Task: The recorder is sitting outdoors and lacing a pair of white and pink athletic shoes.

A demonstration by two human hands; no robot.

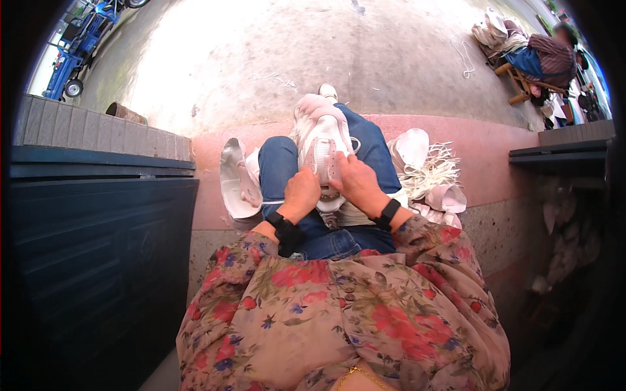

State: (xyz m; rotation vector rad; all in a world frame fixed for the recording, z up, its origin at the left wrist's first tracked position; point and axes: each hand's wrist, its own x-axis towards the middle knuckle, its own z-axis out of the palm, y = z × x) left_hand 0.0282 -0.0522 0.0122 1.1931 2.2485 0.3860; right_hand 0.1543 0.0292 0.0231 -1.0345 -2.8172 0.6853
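A pale pink and white shoe upper (321,133) lies lengthwise over my lap, between my knees, with its rows of eyelets facing up. My left hand (302,193) grips its left eyelet edge with fingers closed. On the opposite edge, my right hand (356,181) pinches the material between thumb and fingers. The fingertips are partly hidden, so whether a lace end is between them cannot be made out. Beside my right thigh lies a bundle of white laces (438,166). More pale shoe uppers lie by my left leg (236,179) and at my right (446,197).
A dark blue door panel (104,260) stands close on my left, and another dark blue edge (561,153) on my right. Ahead, a rusty bucket (127,113) and blue wheeled vehicles (72,62) are at the left. Far right, a person (551,55) sits near piled shoe pieces (497,32).
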